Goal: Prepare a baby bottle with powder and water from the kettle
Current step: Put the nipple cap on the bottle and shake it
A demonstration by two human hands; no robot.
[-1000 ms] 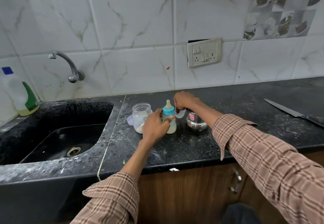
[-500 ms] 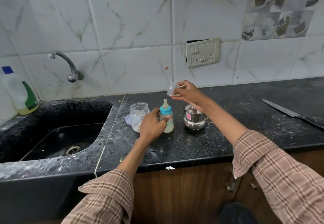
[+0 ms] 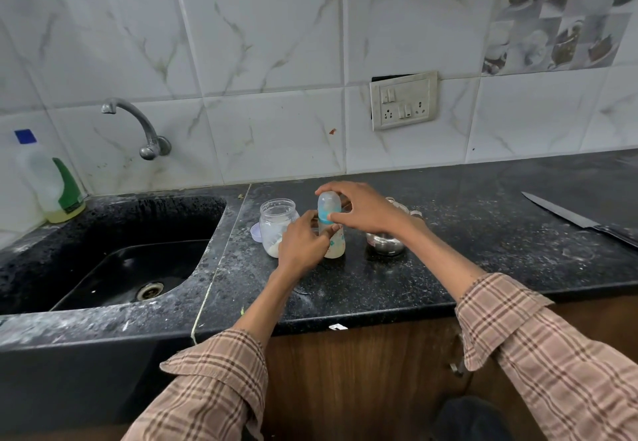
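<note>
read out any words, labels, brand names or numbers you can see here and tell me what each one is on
Nothing here is sharp enough to quote.
Small steel kettle: a red label, too blurred to read.
Baby bottle: small printed marks on its side, too small to read.
Soap bottle by the sink: a green label, its print unreadable.
Switch plate on the wall: no lettering visible.
Powder jar: no label showing.

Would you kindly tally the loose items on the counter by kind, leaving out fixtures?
Baby bottles: 1, the baby bottle with its clear cap
Jars: 1, the powder jar
Jar lids: 1, the lilac lid
Kettles: 1, the steel kettle
Knives: 1, the knife
Detergent bottles: 1, the detergent bottle
Total: 6
</note>
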